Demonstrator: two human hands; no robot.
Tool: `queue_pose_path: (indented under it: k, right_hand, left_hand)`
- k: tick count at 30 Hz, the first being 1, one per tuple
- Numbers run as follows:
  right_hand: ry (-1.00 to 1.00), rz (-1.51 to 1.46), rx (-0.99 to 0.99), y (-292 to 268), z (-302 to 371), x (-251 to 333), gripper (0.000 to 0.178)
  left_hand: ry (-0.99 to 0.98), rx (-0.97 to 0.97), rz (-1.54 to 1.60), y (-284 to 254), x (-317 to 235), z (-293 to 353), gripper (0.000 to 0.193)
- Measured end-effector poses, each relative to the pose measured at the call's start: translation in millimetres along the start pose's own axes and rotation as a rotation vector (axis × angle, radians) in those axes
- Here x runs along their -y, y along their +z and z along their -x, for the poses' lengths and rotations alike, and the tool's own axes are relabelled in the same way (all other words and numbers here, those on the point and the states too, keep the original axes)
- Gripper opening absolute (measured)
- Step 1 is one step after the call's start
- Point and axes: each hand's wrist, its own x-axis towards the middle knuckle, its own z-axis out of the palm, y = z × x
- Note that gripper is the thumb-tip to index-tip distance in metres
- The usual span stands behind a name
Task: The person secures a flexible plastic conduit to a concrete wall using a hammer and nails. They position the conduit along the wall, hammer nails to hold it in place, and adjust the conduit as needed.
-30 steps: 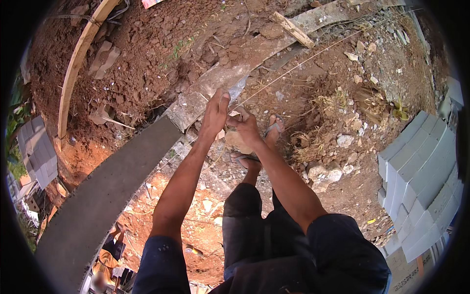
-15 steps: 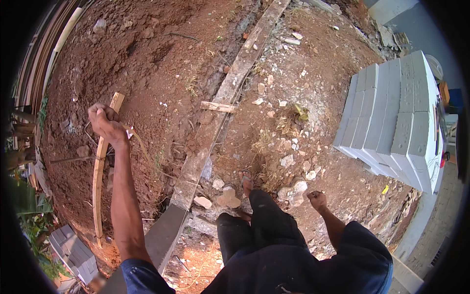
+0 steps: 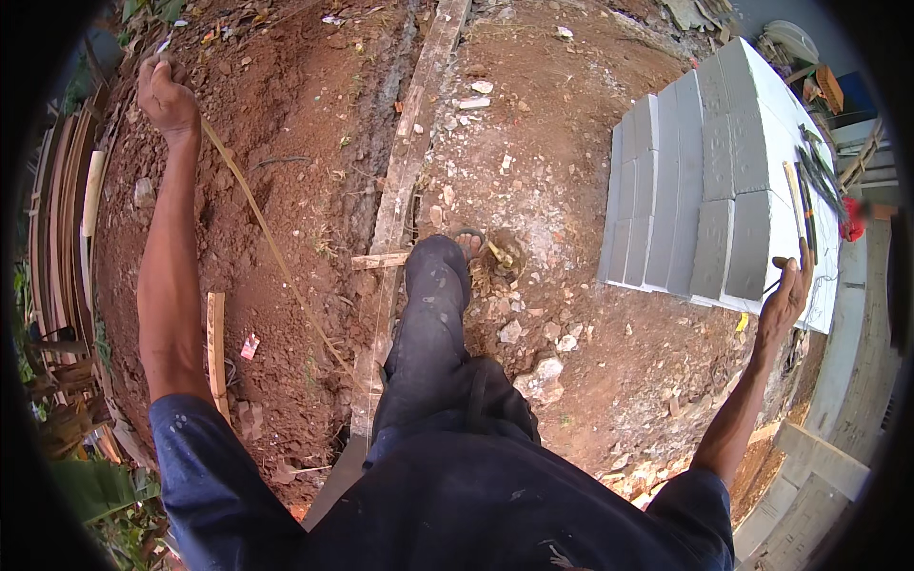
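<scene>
My left hand (image 3: 169,100) is raised at the far left, its fingers closed. From behind its wrist a thin yellowish cord (image 3: 271,238) slants down to the plank (image 3: 405,162); the grip itself is hidden. A small white bit shows just above the fist. Out at the right, my right hand (image 3: 786,293) is open, with fingers stretched upward in front of the stack of grey blocks (image 3: 705,190). I cannot tell whether it touches the stack's white top, where a few slim tools (image 3: 809,205) lie.
Reddish soil and scattered stones (image 3: 543,381) surround the long plank, which has a short wood piece (image 3: 379,261) across it. One wooden batten (image 3: 217,352) lies near my left forearm. Long boards (image 3: 57,228) line the left edge.
I have stepped forward along the plank. My left hand has gone farther out, and the cord now runs straighter. My right hand has swung out to the block stack and opened.
</scene>
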Motion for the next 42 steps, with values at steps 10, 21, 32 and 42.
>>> queue_pose_path:
  k: [10, 21, 32, 42]
  right_hand:
    - [0.510, 0.155, 0.374, 35, -8, -79, 0.048]
    - [0.715, 0.307, 0.668, 41, -31, -69, 0.074]
    - [0.978, 0.160, 0.965, 28, -51, -59, 0.070]
    - [1.184, 0.558, 1.541, 52, -176, -20, 0.044]
  left_hand:
    - [0.126, 0.062, -0.398, 112, 131, -180, 0.020]
    - [0.112, -0.019, -0.424, 234, 120, -339, 0.024]
    - [0.259, -0.010, -0.422, 397, 115, -475, 0.024]
    - [0.252, -0.031, -0.566, 527, 158, -601, 0.027]
